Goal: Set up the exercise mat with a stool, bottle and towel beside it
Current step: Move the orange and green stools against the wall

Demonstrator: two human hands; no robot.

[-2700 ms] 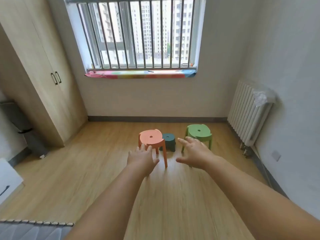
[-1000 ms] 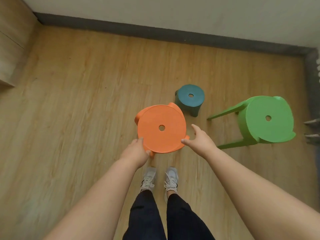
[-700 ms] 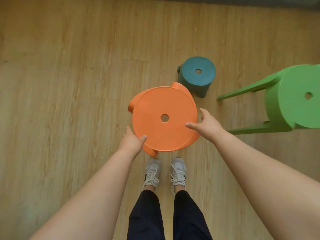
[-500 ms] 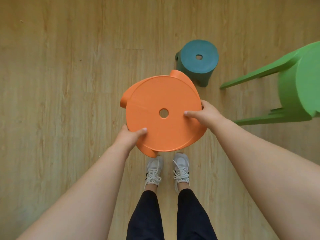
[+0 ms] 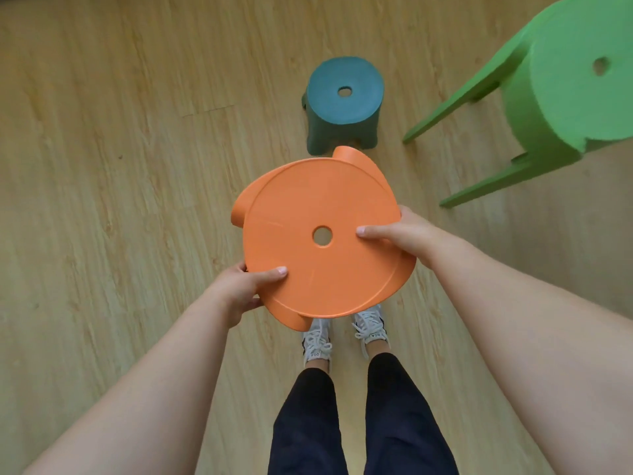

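Both hands, L (image 5: 239, 286) & R (image 5: 400, 234), grip orange stool (image 5: 318, 248), now raised higher vs before.

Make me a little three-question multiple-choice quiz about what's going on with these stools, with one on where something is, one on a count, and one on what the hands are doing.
1. Where is the teal stool?
A. on the floor beyond the orange stool
B. stacked on the green stool
C. in the person's hands

2. How many stools are in view?
A. two
B. three
C. four

3. What are the hands doing?
A. both hang free
B. only one touches a stool
C. both grip the orange seat

Answers:
1. A, it stands alone on the wood floor past the orange seat.
2. B, one orange, one teal, one green.
3. C, the left hand and right hand clasp opposite edges, thumbs on top.
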